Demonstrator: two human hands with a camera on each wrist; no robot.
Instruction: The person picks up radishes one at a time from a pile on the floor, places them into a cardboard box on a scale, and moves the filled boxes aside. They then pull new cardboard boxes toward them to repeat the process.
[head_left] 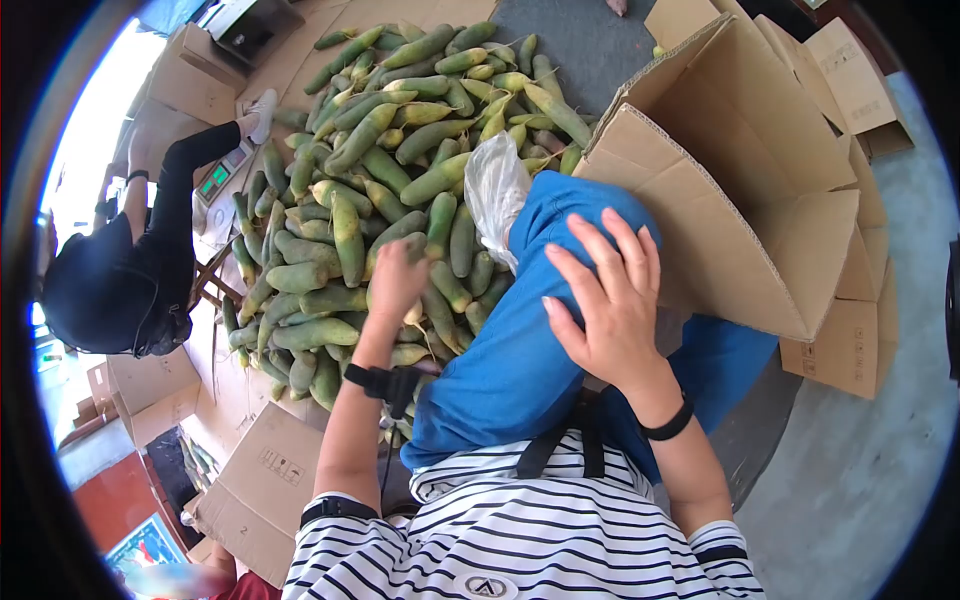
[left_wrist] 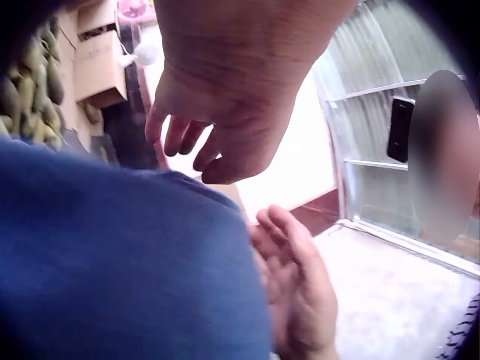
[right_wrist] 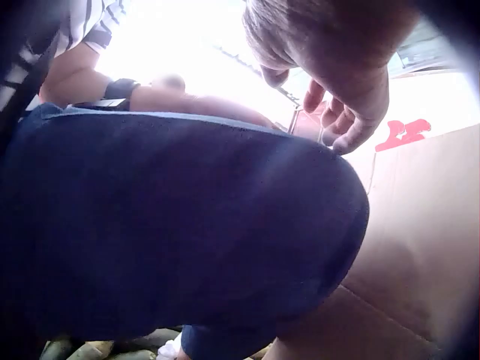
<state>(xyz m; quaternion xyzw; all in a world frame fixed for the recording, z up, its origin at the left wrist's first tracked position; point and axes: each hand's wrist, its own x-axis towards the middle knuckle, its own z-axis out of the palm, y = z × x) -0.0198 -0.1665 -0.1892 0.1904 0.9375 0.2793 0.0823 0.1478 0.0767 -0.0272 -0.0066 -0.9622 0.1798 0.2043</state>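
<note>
A large heap of green radishes [head_left: 340,230] lies on the floor in front of me. My left hand [head_left: 395,280] is over the heap's near side, blurred, its fingers loosely bent; the left wrist view shows this hand [left_wrist: 232,97] with nothing in its fingers. Spread over my blue-clad knee [head_left: 570,215] is my right hand [head_left: 610,300], holding nothing. In the right wrist view the right hand [right_wrist: 337,75] hangs with slightly bent fingers at the top of the knee. A crumpled clear plastic bag [head_left: 497,190] sits between the knee and the radishes.
A big open cardboard box [head_left: 690,200] stands right of my knee, with more cartons [head_left: 845,340] behind it. At the left, a person in black [head_left: 120,290] bends near a scale with a green display [head_left: 214,180]. Another carton [head_left: 265,490] is by my left elbow.
</note>
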